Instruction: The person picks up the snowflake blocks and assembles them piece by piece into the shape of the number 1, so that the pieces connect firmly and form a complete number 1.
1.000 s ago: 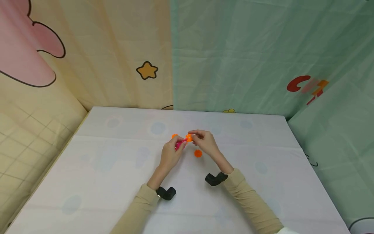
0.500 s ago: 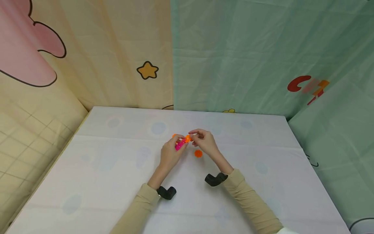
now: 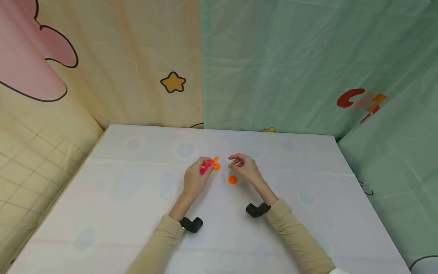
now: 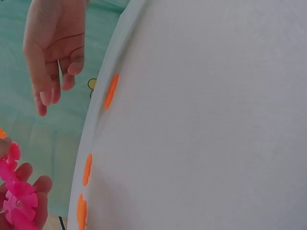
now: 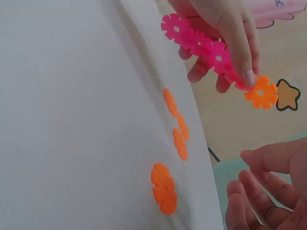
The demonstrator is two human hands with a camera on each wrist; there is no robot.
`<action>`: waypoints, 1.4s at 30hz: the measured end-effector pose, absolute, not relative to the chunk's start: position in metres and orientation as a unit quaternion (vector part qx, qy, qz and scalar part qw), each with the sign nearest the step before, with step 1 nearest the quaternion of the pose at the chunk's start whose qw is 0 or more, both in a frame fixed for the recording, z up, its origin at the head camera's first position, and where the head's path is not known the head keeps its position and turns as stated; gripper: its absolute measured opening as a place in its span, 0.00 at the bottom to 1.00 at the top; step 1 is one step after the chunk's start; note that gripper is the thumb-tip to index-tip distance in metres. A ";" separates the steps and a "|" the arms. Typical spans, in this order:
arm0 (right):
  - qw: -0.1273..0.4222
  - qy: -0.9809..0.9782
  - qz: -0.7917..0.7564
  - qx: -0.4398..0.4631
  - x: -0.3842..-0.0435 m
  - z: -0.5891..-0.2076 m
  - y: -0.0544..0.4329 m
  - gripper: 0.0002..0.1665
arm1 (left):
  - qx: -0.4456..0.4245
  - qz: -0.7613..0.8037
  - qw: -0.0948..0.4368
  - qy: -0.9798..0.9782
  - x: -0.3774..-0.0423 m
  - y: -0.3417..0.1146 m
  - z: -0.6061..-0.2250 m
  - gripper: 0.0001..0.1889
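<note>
My left hand (image 3: 194, 178) grips a chain of several pink snowflake discs (image 5: 218, 57), notched flower-shaped pieces joined in a row. At the chain's end, by the thumb tip, sits an orange snowflake disc (image 5: 261, 92). My right hand (image 3: 248, 169) hovers a short way to the right, thumb and fingers apart and loosely bent around nothing. Below its fingertips in the head view, an orange disc (image 3: 232, 179) lies on the table. The left wrist view shows the pink discs (image 4: 19, 201) against the palm at the left edge.
More orange discs (image 5: 180, 143) lie on the white-covered table (image 3: 113, 213), close to both hands. Behind the far table edge hang a beige curtain (image 3: 137, 76) and a green curtain (image 3: 273, 76). Each wrist wears a black camera mount (image 3: 191, 224).
The right hand has let go of the orange disc and drawn off to the right. The left hand has shifted slightly left, carrying the pink chain with the orange disc on its end.
</note>
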State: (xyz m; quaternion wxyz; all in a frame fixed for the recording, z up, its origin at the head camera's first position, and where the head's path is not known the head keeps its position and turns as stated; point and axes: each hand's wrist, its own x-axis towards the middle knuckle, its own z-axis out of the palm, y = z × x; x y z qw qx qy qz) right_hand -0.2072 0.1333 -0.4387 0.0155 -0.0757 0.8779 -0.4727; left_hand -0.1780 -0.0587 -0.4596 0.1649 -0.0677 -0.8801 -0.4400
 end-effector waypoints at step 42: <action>0.119 0.934 -0.318 -0.107 -0.201 -0.456 0.142 0.16 | -0.065 -0.458 0.170 -0.870 -0.179 -0.062 -0.462 0.13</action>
